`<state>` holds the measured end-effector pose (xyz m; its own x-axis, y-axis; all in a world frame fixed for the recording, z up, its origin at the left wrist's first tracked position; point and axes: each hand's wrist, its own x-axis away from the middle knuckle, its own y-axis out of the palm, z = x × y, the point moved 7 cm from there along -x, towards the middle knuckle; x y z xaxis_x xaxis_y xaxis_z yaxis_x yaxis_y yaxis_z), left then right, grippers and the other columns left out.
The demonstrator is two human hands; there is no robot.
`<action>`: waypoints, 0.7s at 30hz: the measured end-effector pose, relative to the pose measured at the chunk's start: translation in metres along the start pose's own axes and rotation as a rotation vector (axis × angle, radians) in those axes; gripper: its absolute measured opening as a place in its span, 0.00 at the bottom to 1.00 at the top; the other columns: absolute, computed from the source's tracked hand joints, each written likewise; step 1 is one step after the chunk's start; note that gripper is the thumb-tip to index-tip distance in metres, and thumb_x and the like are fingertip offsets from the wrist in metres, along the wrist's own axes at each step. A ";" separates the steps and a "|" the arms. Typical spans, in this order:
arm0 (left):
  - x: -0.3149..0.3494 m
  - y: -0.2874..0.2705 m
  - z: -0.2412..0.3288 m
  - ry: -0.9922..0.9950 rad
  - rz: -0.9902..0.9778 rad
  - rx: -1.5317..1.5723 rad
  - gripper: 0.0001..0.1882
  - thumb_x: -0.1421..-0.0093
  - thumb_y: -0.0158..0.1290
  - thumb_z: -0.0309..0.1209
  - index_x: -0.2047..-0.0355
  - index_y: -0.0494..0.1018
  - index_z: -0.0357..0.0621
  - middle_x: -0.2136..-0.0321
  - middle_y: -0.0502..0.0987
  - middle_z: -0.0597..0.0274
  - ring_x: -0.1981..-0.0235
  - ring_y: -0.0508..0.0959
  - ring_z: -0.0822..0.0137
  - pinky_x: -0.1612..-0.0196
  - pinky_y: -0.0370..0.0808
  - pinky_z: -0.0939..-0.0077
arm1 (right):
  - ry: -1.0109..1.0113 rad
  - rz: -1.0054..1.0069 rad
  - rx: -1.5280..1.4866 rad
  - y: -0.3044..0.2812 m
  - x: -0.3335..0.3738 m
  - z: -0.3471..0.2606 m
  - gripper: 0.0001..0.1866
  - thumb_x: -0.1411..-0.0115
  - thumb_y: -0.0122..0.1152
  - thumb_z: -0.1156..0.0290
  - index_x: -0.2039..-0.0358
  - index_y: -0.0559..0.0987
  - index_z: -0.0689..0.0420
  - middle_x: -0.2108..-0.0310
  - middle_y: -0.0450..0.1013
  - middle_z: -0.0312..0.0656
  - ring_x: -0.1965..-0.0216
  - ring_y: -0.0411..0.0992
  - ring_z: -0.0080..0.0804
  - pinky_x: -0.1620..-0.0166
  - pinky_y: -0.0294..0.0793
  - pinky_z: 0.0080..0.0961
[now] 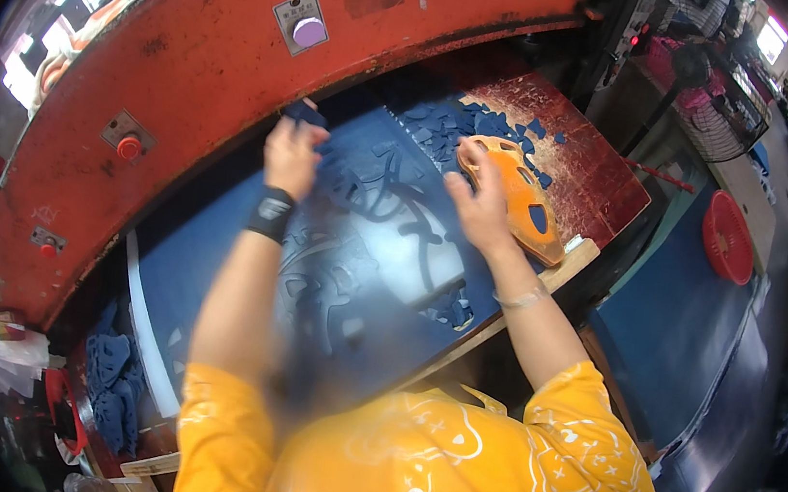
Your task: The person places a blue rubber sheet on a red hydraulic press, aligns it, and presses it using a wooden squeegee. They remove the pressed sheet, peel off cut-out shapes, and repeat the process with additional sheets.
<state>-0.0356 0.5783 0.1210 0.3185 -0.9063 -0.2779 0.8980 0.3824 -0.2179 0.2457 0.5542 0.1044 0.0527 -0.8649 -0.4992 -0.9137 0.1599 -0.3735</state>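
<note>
My left hand (290,158), with a black band on its wrist, is closed at the fingertips on a small dark blue cut piece (306,114), under the lower edge of the red machine. My right hand (483,206) is open, thumb and fingers apart and holding nothing. It is just left of an orange cutting die (527,203) with oval holes; whether a finger touches the die I cannot tell. Under both hands lies a dark blue sheet (209,249) with curved cut-out shapes, glossy in its middle.
A red press beam (192,58) with buttons arches across the far side and left. Several blue scraps (446,128) are heaped on a worn red board (596,177). At right are a red basket (728,236), a fan (720,113) and another blue sheet (673,317). Scraps (111,379) hang lower left.
</note>
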 end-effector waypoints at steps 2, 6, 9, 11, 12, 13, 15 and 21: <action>-0.024 -0.047 0.039 0.064 0.051 0.199 0.21 0.34 0.44 0.33 0.43 0.64 0.38 0.70 0.76 0.62 0.71 0.76 0.73 0.73 0.77 0.80 | 0.049 0.010 -0.266 -0.033 0.021 -0.010 0.19 0.38 0.56 0.68 0.48 0.73 0.61 0.55 0.73 0.43 0.52 0.71 0.30 0.47 0.69 0.27; -0.019 -0.111 0.107 0.356 -0.053 0.191 0.22 0.34 0.45 0.28 0.40 0.63 0.39 0.65 0.76 0.63 0.65 0.76 0.74 0.64 0.79 0.80 | 0.633 -0.843 -0.700 -0.031 0.124 -0.022 0.13 0.34 0.53 0.67 0.58 0.79 0.63 0.68 0.78 0.42 0.69 0.76 0.25 0.63 0.76 0.22; 0.046 -0.093 0.117 0.533 -0.292 0.074 0.20 0.38 0.49 0.22 0.44 0.67 0.39 0.60 0.75 0.62 0.61 0.75 0.73 0.58 0.75 0.77 | 1.054 -1.252 -0.826 -0.002 0.225 -0.033 0.25 0.34 0.53 0.68 0.40 0.65 0.66 0.48 0.72 0.53 0.51 0.74 0.37 0.48 0.74 0.31; 0.107 -0.065 0.108 0.713 -0.376 -0.278 0.22 0.47 0.54 0.17 0.51 0.71 0.42 0.57 0.75 0.58 0.60 0.76 0.66 0.55 0.74 0.74 | 1.302 -0.987 -1.044 0.020 0.253 -0.027 0.26 0.33 0.52 0.65 0.40 0.64 0.66 0.45 0.69 0.52 0.45 0.70 0.41 0.42 0.69 0.36; 0.138 -0.049 0.087 0.509 -0.532 -0.238 0.23 0.49 0.55 0.18 0.51 0.71 0.43 0.57 0.75 0.54 0.58 0.76 0.59 0.53 0.74 0.69 | 1.249 -0.933 -1.202 0.031 0.254 -0.031 0.23 0.33 0.51 0.65 0.42 0.66 0.64 0.45 0.69 0.51 0.45 0.69 0.41 0.41 0.68 0.38; 0.168 -0.034 0.075 0.473 -0.705 -0.267 0.26 0.50 0.58 0.22 0.49 0.70 0.45 0.56 0.75 0.51 0.55 0.75 0.53 0.53 0.73 0.64 | 1.245 -0.868 -1.297 0.042 0.257 -0.033 0.21 0.33 0.50 0.66 0.43 0.68 0.63 0.46 0.70 0.50 0.44 0.69 0.41 0.41 0.67 0.40; 0.213 -0.014 0.046 0.316 -0.924 -0.318 0.29 0.51 0.62 0.31 0.47 0.69 0.47 0.55 0.74 0.51 0.54 0.74 0.52 0.50 0.70 0.60 | 1.251 -0.725 -1.518 0.060 0.256 -0.042 0.18 0.32 0.48 0.65 0.46 0.69 0.61 0.45 0.69 0.49 0.42 0.66 0.41 0.39 0.64 0.43; 0.223 -0.010 0.024 0.289 -0.920 -0.384 0.32 0.55 0.68 0.39 0.49 0.70 0.48 0.62 0.73 0.55 0.60 0.73 0.55 0.53 0.65 0.63 | 1.150 -0.474 -1.824 0.082 0.232 -0.069 0.21 0.31 0.45 0.62 0.45 0.67 0.64 0.42 0.64 0.49 0.41 0.63 0.41 0.39 0.62 0.42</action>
<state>0.0338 0.3680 0.0831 -0.5718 -0.8185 -0.0553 0.5833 -0.3583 -0.7290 0.1557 0.3340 0.0118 0.7561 -0.6292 0.1802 -0.2181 0.0173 0.9758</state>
